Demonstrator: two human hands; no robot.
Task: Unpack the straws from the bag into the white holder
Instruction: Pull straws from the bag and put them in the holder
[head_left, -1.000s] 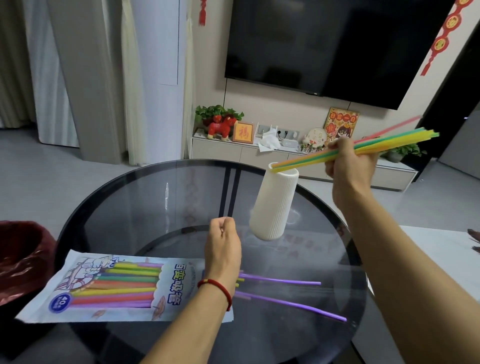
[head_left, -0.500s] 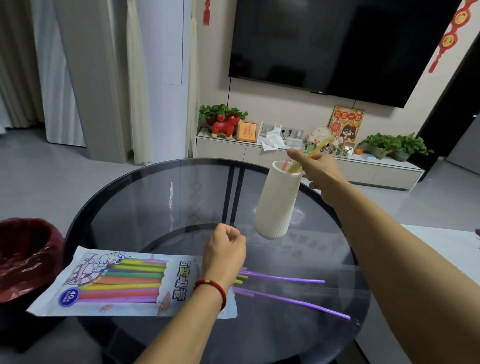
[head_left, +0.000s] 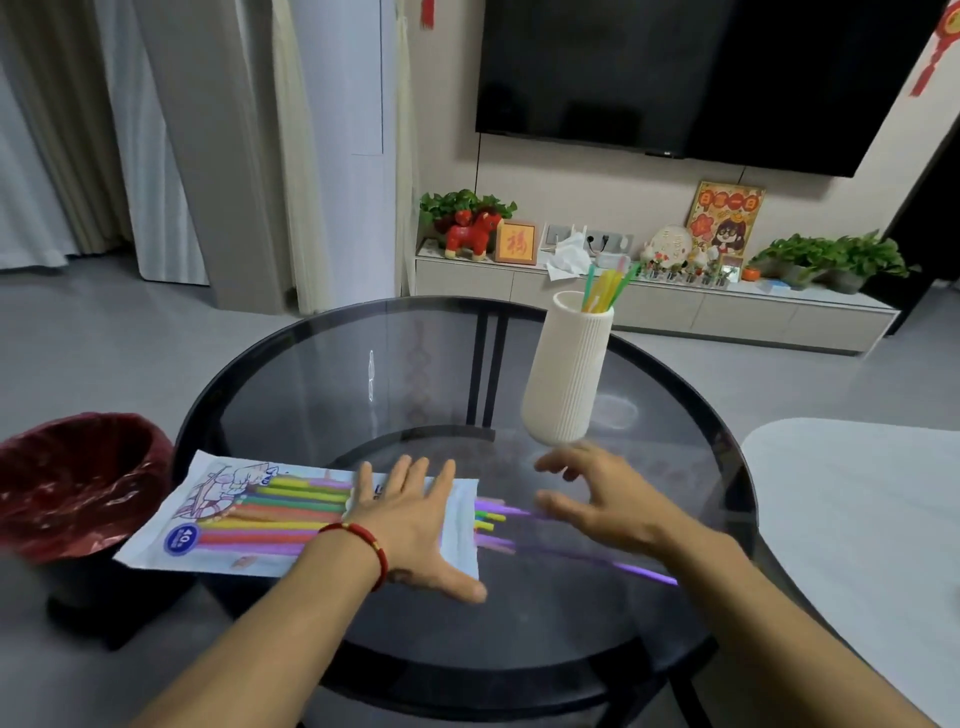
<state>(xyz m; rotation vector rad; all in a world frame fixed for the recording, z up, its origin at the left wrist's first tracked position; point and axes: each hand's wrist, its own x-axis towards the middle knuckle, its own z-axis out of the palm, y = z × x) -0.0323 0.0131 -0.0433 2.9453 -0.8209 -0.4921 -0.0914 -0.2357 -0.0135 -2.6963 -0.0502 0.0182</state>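
The white ribbed holder (head_left: 567, 374) stands upright on the round glass table (head_left: 322, 374), with several yellow and green straws (head_left: 605, 285) poking out of its top. The straw bag (head_left: 244, 514) lies flat at the table's left front, coloured straws inside, its open end facing right. My left hand (head_left: 410, 519) lies flat and open on the bag's right end. Straw tips (head_left: 488, 519) stick out of the bag, and purple straws (head_left: 639, 570) lie loose on the glass. My right hand (head_left: 597, 499) hovers open just above those straws, fingers spread, holding nothing.
A dark red lined bin (head_left: 72, 483) sits left of the table. A white table edge (head_left: 852, 519) is at the right. Behind stand a low TV cabinet (head_left: 675, 312) with ornaments and plants, and a wall TV (head_left: 701, 73).
My right hand let the straw bundle go into the holder and came down to the straws by the bag. My left fist opened and pressed flat on the bag.
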